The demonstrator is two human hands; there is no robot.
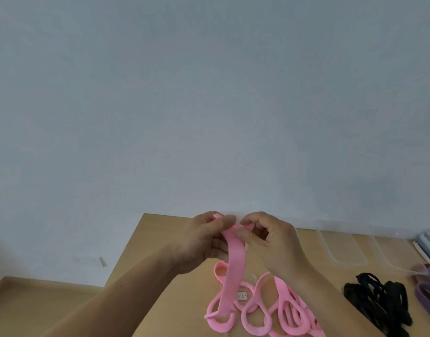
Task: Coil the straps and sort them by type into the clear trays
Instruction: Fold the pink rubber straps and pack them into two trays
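- pink strap [235,261]: top end held up over the table, middle of view; flat band hangs down from the hands to the tabletop.
- left hand [204,242]: closed round the strap's top end, thumb pressed on the band's face, fingers curled behind it.
- right hand [274,242]: thumb and forefinger pinch the strap end right beside the left thumb; other fingers curled in.
- pink loops [284,312]: heap of pink loops on the near part of the table, under the hands; the hanging band runs into it. Can't tell if it is all one piece.
- white tag [242,296]: small label on a loop just right of the hanging band; print blurred.
- black straps [376,302]: loose tangle on the table, right of the pink heap, apart from it.
- purple strap [427,294]: at the right edge, beside the black tangle, partly cut off.
- clear trays [340,251]: two shallow see-through trays side by side, far right of the table, behind the black straps.
- table [165,239]: light wood; plain blue-grey wall [209,93] behind it.
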